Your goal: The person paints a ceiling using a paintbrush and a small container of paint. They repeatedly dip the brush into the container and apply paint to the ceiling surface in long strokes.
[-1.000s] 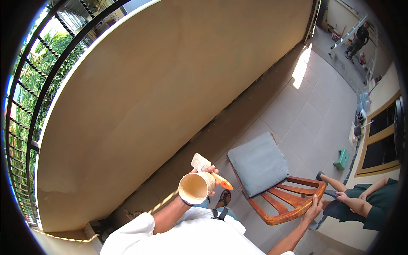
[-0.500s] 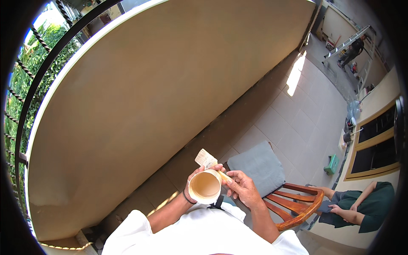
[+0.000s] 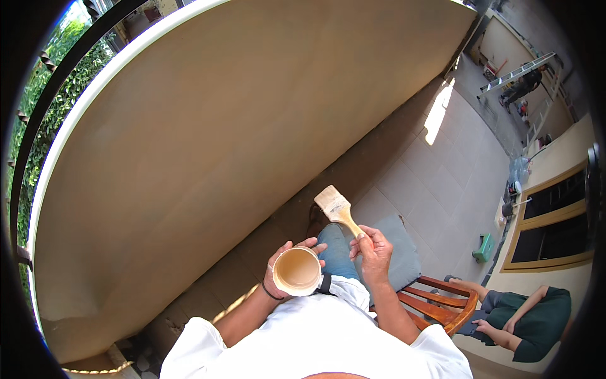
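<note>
**Brush [image 3: 336, 205] and Cup [image 3: 297, 271] in Hand Beside a Tan Wall [image 3: 208, 145]**

The grip of the right hand [image 3: 377, 251] pinches the brush low on its handle [image 3: 351, 223], thumb and fingers pressed to the wood, the pale-caked bristles [image 3: 328, 196] angled up and away toward the wall. The grip of the left hand [image 3: 272, 275] curls around the cup, fingers on its far side, its mouth facing upward just in front of a white shirt [image 3: 322, 341]. Brush and cup are apart.

The brush looks light, with a stiff handle and bristles that may be soft or partly crusted; the handle is the clean place to hold it. The cup appears light and thin-walled, likely to give if squeezed hard and perhaps slick where smeared, so a gentle hold around its side suits it best. Pale residue coats the inside; how full it is cannot be told.

Beyond the hands, a wooden chair [image 3: 435, 309] with a gray cushion [image 3: 396, 256] stands on the tiled floor [image 3: 464, 151]. Farther right are a person in dark green [image 3: 536, 322] and a green stool [image 3: 484, 248]; a ladder [image 3: 517, 76] rises at the far end.
</note>
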Demonstrator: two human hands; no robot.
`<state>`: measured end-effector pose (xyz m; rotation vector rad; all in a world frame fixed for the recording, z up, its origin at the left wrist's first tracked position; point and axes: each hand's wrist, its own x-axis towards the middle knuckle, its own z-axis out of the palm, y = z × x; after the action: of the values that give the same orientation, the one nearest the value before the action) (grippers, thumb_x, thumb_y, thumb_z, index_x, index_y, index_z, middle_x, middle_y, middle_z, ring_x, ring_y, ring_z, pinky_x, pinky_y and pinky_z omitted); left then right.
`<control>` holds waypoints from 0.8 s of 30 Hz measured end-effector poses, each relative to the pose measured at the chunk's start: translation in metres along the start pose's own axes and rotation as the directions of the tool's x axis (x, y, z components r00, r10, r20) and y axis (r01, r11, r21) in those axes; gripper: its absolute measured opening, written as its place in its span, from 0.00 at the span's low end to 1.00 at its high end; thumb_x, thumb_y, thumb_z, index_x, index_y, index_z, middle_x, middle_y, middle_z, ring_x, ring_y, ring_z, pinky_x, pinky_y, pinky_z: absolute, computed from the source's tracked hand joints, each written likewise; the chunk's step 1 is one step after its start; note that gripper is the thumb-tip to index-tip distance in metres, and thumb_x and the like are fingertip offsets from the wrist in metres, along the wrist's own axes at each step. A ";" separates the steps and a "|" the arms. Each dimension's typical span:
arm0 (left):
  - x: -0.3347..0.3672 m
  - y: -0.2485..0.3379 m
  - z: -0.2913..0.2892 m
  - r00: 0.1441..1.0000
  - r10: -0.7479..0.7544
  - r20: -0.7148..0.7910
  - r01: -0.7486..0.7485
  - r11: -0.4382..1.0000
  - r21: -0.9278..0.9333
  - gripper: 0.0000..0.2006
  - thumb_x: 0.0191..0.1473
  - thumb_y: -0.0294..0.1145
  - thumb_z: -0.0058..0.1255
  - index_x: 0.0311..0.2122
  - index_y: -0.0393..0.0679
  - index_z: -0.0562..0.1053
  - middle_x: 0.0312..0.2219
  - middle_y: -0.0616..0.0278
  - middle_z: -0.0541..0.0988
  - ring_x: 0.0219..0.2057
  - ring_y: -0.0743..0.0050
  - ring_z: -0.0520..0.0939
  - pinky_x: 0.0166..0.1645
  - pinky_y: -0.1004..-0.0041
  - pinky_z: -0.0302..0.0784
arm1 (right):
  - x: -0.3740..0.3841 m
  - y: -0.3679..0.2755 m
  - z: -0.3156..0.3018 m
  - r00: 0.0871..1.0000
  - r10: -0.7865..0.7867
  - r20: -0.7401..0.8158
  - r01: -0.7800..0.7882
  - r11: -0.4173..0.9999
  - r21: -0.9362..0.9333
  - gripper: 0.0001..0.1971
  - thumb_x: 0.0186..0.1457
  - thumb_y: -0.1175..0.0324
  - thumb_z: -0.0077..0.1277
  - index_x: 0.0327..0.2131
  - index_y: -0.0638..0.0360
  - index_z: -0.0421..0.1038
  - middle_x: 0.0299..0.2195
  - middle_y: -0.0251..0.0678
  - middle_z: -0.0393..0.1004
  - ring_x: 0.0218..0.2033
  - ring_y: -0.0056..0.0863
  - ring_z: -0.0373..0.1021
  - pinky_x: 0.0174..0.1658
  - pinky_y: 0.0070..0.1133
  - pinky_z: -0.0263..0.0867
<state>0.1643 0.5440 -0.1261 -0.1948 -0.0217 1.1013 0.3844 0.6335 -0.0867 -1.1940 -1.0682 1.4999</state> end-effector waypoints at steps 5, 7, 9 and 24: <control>-0.005 0.030 -0.017 0.974 0.220 -0.053 -0.217 0.975 0.053 0.28 0.71 0.53 0.40 0.63 0.39 0.70 0.63 0.43 0.71 0.56 0.41 0.80 0.55 0.50 0.84 | 0.069 -0.020 -0.005 0.984 -0.109 -0.138 0.107 0.994 -0.019 0.12 0.66 0.71 0.54 0.46 0.72 0.76 0.26 0.38 0.79 0.19 0.19 0.73 0.20 0.18 0.69; 0.002 0.036 -0.025 0.941 0.338 -0.002 -0.338 0.941 0.002 0.29 0.71 0.53 0.39 0.63 0.39 0.70 0.64 0.42 0.70 0.57 0.40 0.80 0.55 0.49 0.84 | 0.103 -0.023 -0.007 0.982 -0.009 -0.188 0.035 0.990 0.138 0.14 0.65 0.65 0.56 0.44 0.69 0.78 0.23 0.35 0.76 0.17 0.17 0.68 0.18 0.18 0.63; 0.015 0.041 -0.039 0.928 0.372 0.004 -0.372 0.928 0.024 0.30 0.71 0.53 0.39 0.65 0.39 0.68 0.65 0.41 0.68 0.58 0.39 0.78 0.55 0.45 0.83 | 0.138 -0.023 -0.021 0.967 0.121 -0.226 -0.044 0.946 0.322 0.15 0.65 0.62 0.57 0.43 0.68 0.78 0.22 0.33 0.75 0.15 0.17 0.65 0.17 0.17 0.60; 0.273 0.056 -0.148 0.755 0.656 -0.002 -0.651 0.748 -0.128 0.33 0.66 0.63 0.47 0.65 0.49 0.67 0.60 0.48 0.70 0.60 0.44 0.73 0.51 0.46 0.80 | 0.423 0.100 -0.143 0.838 0.499 0.222 -0.541 0.700 0.466 0.32 0.63 0.28 0.44 0.41 0.52 0.69 0.32 0.40 0.78 0.33 0.34 0.79 0.34 0.28 0.76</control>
<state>0.2559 0.7891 -0.3029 -0.3007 -0.0629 1.8192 0.4628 1.0374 -0.2880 -1.0921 -0.3073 2.1212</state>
